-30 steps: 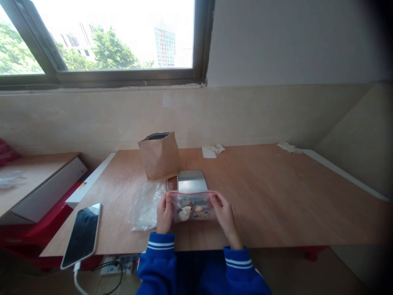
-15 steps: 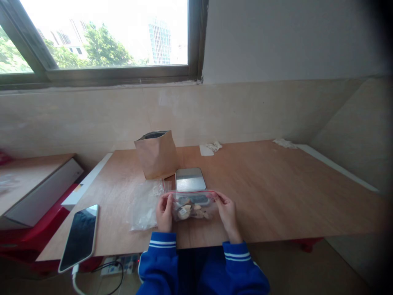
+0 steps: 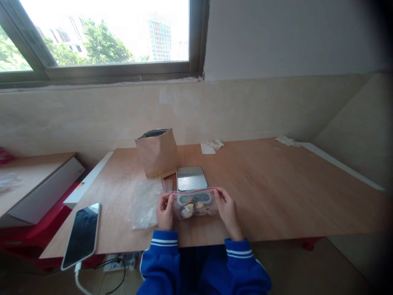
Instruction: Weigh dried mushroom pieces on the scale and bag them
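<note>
A clear zip bag [image 3: 196, 209] with a red seal line is stretched between my two hands, light brown chunky pieces lying inside it. My left hand [image 3: 165, 211] pinches its upper left corner, and my right hand [image 3: 226, 207] pinches the upper right one. Just behind the bag is a kitchen scale [image 3: 192, 178] with a metal top; its front part shows through the plastic. Left of my left hand lies a stack of clear plastic bags [image 3: 145, 207]. An open brown paper pouch [image 3: 157, 155] stands behind them; what it holds is hidden.
A phone [image 3: 81, 235] with a white cable plugged in lies at the table's front left corner. Crumpled tissue and white paper [image 3: 208, 148] rest near the wall, with more tissue [image 3: 287, 141] farther right. Below the table are a power strip [image 3: 115, 264] and red stools.
Both hands keep their hold on the bag's top corners. The bag has tilted slightly, and the scale's front shows more clearly through it. The whole view has shifted a little.
</note>
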Demonstrator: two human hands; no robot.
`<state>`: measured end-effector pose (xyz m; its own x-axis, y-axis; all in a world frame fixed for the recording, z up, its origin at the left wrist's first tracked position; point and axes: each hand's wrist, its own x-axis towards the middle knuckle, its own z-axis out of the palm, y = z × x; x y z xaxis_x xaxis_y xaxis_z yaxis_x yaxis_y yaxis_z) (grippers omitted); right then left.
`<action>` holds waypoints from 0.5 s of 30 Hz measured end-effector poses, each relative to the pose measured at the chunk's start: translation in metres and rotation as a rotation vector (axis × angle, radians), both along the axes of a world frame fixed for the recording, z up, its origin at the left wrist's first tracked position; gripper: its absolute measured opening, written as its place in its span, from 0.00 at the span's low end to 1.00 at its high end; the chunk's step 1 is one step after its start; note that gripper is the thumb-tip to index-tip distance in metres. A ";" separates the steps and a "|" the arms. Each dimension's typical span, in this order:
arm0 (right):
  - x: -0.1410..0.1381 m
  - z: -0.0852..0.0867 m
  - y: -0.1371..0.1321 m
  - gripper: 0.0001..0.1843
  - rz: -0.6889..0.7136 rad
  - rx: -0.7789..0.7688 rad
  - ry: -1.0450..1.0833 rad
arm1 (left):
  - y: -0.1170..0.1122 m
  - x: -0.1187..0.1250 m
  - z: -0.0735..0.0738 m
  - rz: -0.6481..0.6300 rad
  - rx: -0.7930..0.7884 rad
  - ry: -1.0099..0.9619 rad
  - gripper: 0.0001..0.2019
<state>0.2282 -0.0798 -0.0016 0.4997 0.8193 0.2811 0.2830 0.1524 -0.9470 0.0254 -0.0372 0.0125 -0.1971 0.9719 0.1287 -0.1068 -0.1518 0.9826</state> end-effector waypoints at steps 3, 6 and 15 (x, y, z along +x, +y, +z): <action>-0.002 0.003 -0.001 0.18 0.004 0.018 0.034 | -0.001 0.001 0.000 0.008 0.005 0.015 0.15; -0.005 0.007 -0.001 0.17 0.040 0.038 0.142 | 0.000 0.001 -0.001 -0.003 0.011 0.001 0.15; -0.011 0.008 0.001 0.14 0.178 0.022 0.370 | 0.001 0.001 -0.003 -0.107 0.003 -0.094 0.15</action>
<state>0.2168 -0.0786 0.0067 0.4213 0.8979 0.1275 -0.1091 0.1897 -0.9758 0.0262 -0.0362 0.0095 -0.1032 0.9877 0.1171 -0.2140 -0.1370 0.9672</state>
